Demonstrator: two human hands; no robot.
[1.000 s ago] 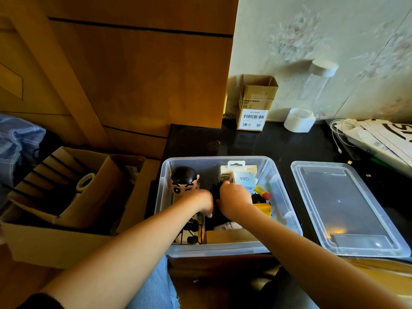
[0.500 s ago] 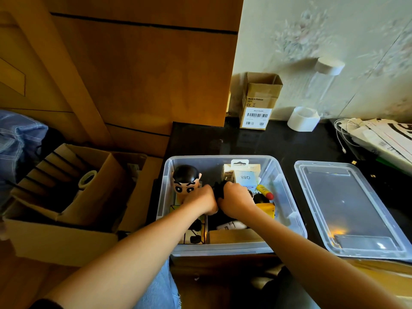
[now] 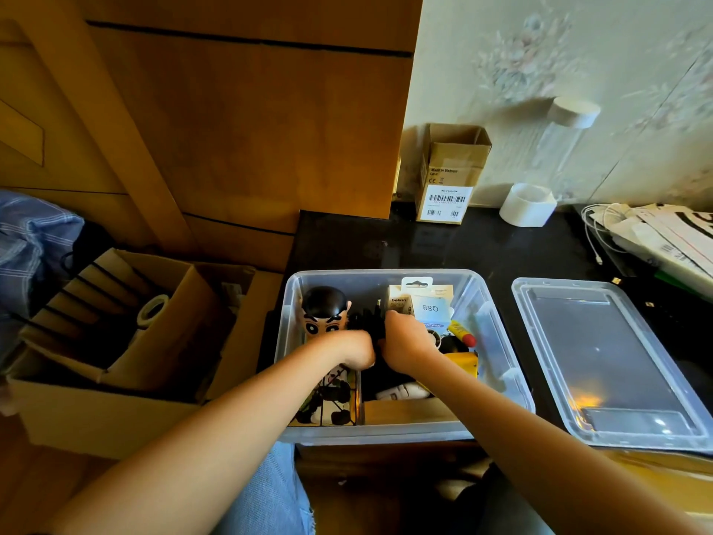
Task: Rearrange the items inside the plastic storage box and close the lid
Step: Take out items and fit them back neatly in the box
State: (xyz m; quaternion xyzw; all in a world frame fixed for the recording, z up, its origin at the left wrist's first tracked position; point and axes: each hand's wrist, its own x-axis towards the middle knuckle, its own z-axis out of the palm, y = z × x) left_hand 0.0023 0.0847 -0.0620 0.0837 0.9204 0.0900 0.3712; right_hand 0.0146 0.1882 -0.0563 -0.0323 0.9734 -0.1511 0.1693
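Both hands are being worked inside the clear plastic storage box, which is sitting on the dark countertop; the left hand is curled beside the cartoon figure, its hold hidden; a black tangled item is being gripped by the right hand; rearranging is judged unfinished; the lid is lying off, right of the box, closing still being awaited.
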